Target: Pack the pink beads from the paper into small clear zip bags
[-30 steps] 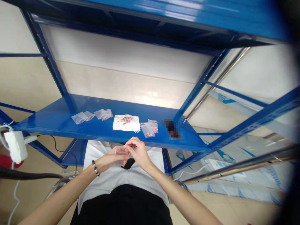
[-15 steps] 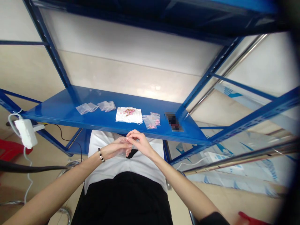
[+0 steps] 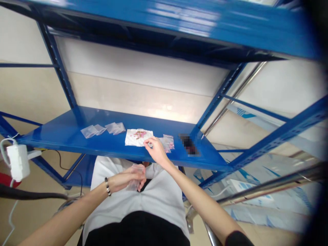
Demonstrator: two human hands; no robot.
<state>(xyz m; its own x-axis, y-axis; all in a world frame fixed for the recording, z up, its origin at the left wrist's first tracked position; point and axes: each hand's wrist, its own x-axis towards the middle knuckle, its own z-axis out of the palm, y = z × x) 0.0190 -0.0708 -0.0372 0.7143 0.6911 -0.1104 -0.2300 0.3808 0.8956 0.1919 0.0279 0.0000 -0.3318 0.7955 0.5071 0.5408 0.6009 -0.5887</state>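
Note:
My left hand [image 3: 132, 177], with a beaded bracelet at the wrist, holds a clear plastic bag [image 3: 137, 168] over my lap. Above the shelf's front edge is my right hand [image 3: 155, 148], its thumb and forefinger pinched together at the lower right corner of a white sheet [image 3: 130, 138]. Whether anything small sits between those fingertips is not visible. Small pink and greenish pieces [image 3: 139, 134] lie heaped on the sheet. Just right of it, partly behind my right hand, are clear bags [image 3: 169, 140] with pink pieces inside.
Several flat clear bags [image 3: 89, 131] lie on the left of the blue shelf [image 3: 102, 145]. A blurred-out dark object [image 3: 189, 145] rests at its right. An upper shelf [image 3: 153, 24] spans overhead, and a white power strip [image 3: 17, 162] hangs at the left.
My right hand has left my left hand and moved up to the sheet's corner. My left hand stays over my lap with the bag. The camera view has shifted slightly.

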